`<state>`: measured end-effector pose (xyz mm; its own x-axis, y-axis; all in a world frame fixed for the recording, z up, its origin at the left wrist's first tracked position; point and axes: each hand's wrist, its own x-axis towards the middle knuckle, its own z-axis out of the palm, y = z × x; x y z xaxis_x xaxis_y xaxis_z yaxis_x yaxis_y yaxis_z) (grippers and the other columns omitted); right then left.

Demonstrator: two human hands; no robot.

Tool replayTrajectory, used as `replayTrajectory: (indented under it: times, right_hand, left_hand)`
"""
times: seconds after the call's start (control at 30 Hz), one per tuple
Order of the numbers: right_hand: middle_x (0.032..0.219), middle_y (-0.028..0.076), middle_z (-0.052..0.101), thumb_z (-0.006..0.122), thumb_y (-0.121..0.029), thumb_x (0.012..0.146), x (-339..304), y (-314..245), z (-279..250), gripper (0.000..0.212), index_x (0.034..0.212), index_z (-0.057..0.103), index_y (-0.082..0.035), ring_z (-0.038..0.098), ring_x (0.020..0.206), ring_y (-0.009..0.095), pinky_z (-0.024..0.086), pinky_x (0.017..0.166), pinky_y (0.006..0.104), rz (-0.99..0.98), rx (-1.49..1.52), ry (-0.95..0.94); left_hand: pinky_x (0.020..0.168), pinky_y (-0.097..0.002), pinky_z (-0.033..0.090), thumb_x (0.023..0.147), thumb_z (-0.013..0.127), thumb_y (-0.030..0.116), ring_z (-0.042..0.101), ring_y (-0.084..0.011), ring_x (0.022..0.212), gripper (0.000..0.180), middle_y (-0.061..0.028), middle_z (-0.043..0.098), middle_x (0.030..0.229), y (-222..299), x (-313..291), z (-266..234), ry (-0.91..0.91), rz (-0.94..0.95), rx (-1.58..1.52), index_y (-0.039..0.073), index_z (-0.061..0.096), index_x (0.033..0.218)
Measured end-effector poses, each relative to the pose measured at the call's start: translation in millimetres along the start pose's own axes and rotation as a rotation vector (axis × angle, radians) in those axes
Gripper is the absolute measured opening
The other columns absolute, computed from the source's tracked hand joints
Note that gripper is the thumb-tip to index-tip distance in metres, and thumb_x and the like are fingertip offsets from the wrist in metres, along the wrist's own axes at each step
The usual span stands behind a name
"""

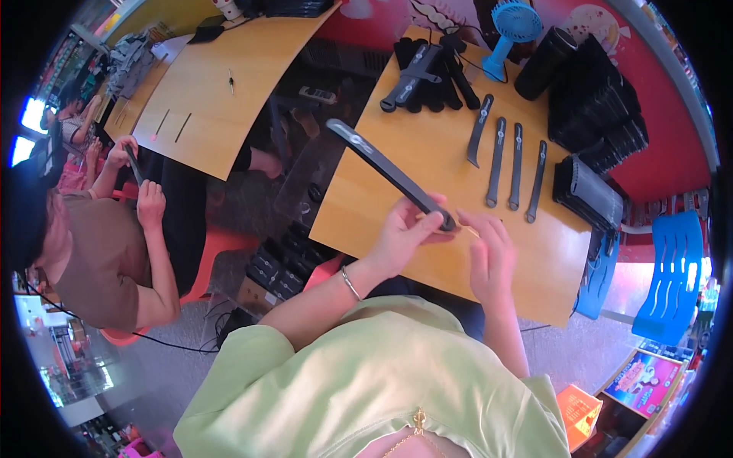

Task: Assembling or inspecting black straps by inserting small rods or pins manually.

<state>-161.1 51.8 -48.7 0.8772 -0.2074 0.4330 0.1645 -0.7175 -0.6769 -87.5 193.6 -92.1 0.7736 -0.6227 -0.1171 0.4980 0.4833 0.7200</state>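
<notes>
The dark strip point(382, 166) looks light and fairly stiff, projecting straight from one end; its smooth face may slip, so pinching the edges seems best. It is long, flat, round-ended, with a pale mark. The left hand point(405, 237) pinches its near end above the table point(343, 206); the right hand's point(492, 256) fingers curve loosely apart beside it.

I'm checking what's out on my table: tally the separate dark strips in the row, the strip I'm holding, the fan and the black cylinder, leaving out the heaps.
Dark strips in the row: 4
Held strip, in the left hand: 1
Blue fan: 1
Black cylinder: 1
Total: 7
</notes>
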Motion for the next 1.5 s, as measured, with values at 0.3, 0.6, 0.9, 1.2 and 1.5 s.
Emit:
replayTrajectory:
  times: [0.3,0.6,0.9,1.2,1.5]
  right_hand:
    - [0.069,0.003,0.063,0.061,-0.005,0.081,2,-15,10,0.026,0.106,0.063,-0.013,0.059,0.062,0.020,0.045,0.056,0.0300,0.078,-0.059,0.045]
    - [0.068,0.002,0.063,0.065,-0.007,0.079,0,-17,14,0.027,0.104,0.064,-0.017,0.054,0.054,0.018,0.042,0.050,0.0298,-0.002,-0.155,0.009]
    - [0.070,0.003,0.065,0.066,-0.007,0.078,-1,-16,18,0.029,0.105,0.065,-0.018,0.058,0.058,0.018,0.044,0.052,0.0292,0.046,-0.076,0.012]
    - [0.073,0.003,0.066,0.063,-0.005,0.079,1,-21,17,0.031,0.107,0.064,-0.018,0.060,0.060,0.021,0.046,0.056,0.0299,0.107,-0.056,-0.007]
    - [0.072,0.003,0.063,0.044,-0.002,0.092,0,-19,31,0.030,0.120,0.052,-0.009,0.046,0.051,0.004,0.033,0.047,0.0179,0.505,0.445,-0.085]
  left_hand:
    - [0.086,-0.0373,0.053,0.089,0.057,0.010,0.061,-0.0226,0.098,0.031,-0.0088,0.061,0.101,8,7,-9,-0.053,0.118,-0.079,0.006,0.048,0.119]
    - [0.085,-0.0349,0.053,0.087,0.059,0.008,0.061,-0.0243,0.099,0.034,-0.0091,0.061,0.103,8,5,-11,-0.044,0.178,-0.050,0.007,0.048,0.119]
    - [0.083,-0.0303,0.051,0.083,0.065,0.006,0.062,-0.0232,0.100,0.034,-0.0081,0.062,0.103,6,4,-11,-0.026,0.347,0.162,0.005,0.052,0.114]
    - [0.080,-0.0296,0.049,0.080,0.067,0.004,0.062,-0.0213,0.097,0.033,-0.0077,0.062,0.098,7,6,-8,0.002,0.492,0.310,0.006,0.054,0.110]
    - [0.069,-0.0270,0.049,0.071,0.072,0.001,0.058,-0.0217,0.081,0.033,-0.0075,0.057,0.091,10,13,-2,0.143,0.891,0.871,0.009,0.064,0.101]
